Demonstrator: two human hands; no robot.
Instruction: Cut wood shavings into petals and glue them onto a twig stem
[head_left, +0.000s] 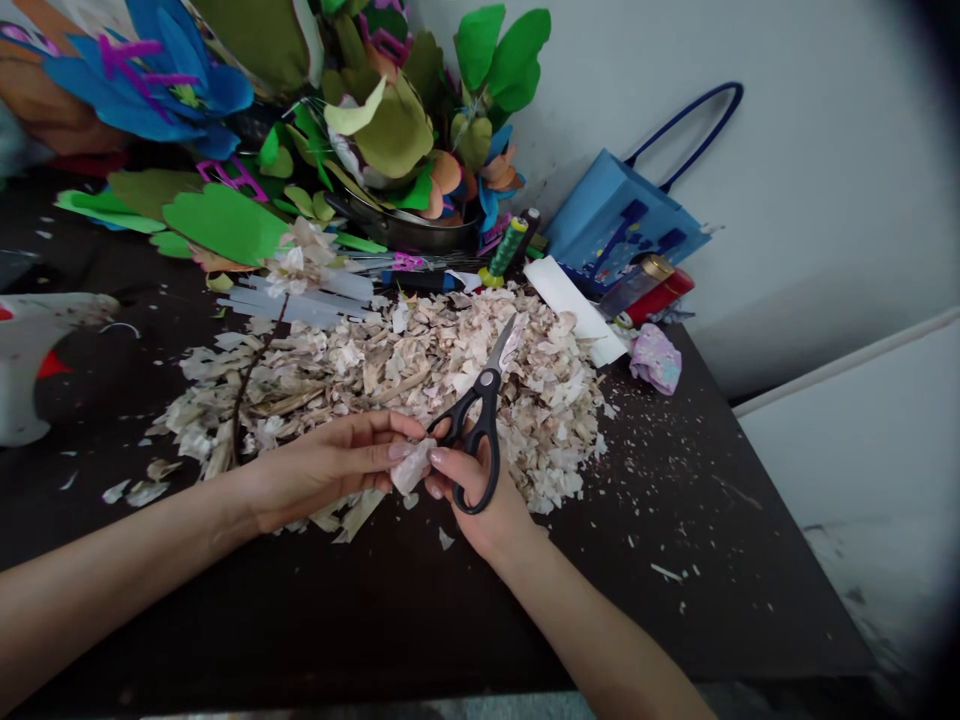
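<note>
Between the fingertips of my left hand [337,460] is a small whitish, papery petal-like piece [411,468]. My right hand [480,500] has its thumb through a handle loop of black-handled scissors [487,380], whose blades point up and away. The thumb and fingertips of that hand also touch the petal-like piece from the right. Under and beyond both hands spreads a heap of dry, pale, papery flakes [420,360]. A dark twig with pale petals at its top [300,260] leans over the heap's left side.
Colourful artificial flowers [382,130] crowd a metal pan [405,228] at the back. A green thread spool [510,245], white strip [574,310], blue bag [622,220] and crumpled lilac cloth [655,360] stand right of it. A white glue gun [30,360] lies at left on the dark table [675,520].
</note>
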